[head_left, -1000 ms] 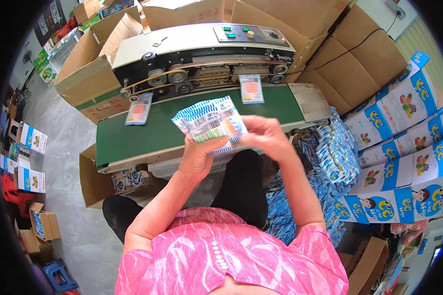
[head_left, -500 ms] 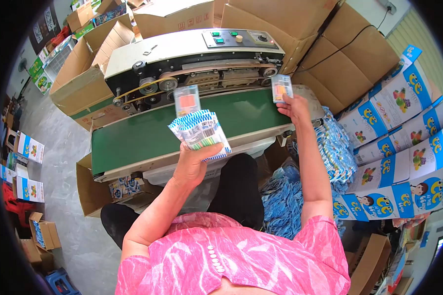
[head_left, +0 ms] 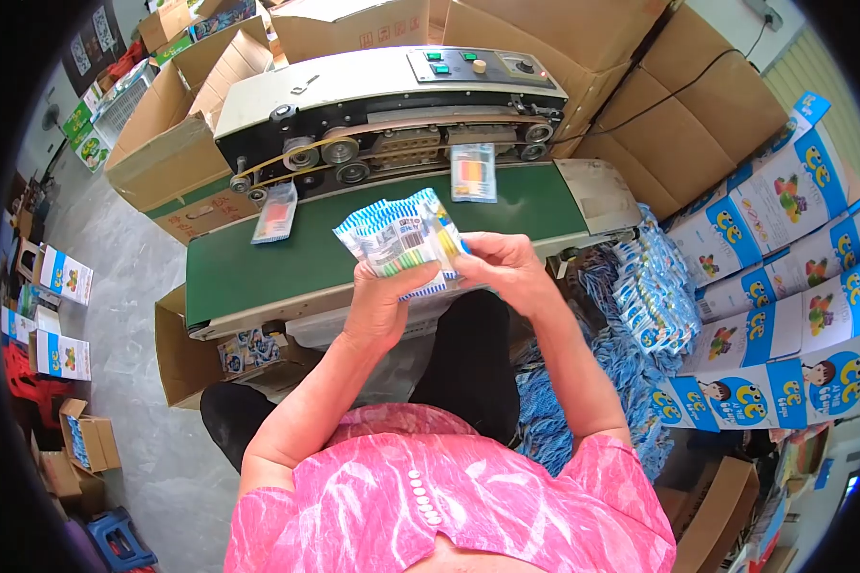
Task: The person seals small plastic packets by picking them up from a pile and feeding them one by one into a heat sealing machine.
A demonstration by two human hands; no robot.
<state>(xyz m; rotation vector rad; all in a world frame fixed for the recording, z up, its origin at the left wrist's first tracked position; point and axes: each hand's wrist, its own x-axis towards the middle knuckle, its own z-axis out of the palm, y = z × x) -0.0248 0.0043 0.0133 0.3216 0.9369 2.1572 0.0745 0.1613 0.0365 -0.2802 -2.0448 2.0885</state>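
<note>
My left hand (head_left: 380, 304) is closed around a stack of small flat plastic packets (head_left: 388, 241) with blue-and-white striped edges, held up in front of the green conveyor belt (head_left: 248, 277). At the right side of that stack my right hand (head_left: 514, 271) pinches the edge of the foremost packet, which still touches the others. One packet (head_left: 474, 175) with red and yellow contents stands against the band sealing machine (head_left: 373, 91), its upper edge in the sealing slot. Farther left, another packet (head_left: 275, 214) leans at the belt's left end, under the rollers.
A heap of blue-and-white packet strips (head_left: 652, 296) lies beside my right knee. Printed carton sheets (head_left: 736, 286) stand to the right. Large cardboard boxes (head_left: 186, 143) surround the machine. An open box (head_left: 183, 358) with packets sits below the belt's left end.
My right hand has let go of a packet at the belt's right end and come back to the stack. That packet is now farther left at the machine; the other has moved to the left end.
</note>
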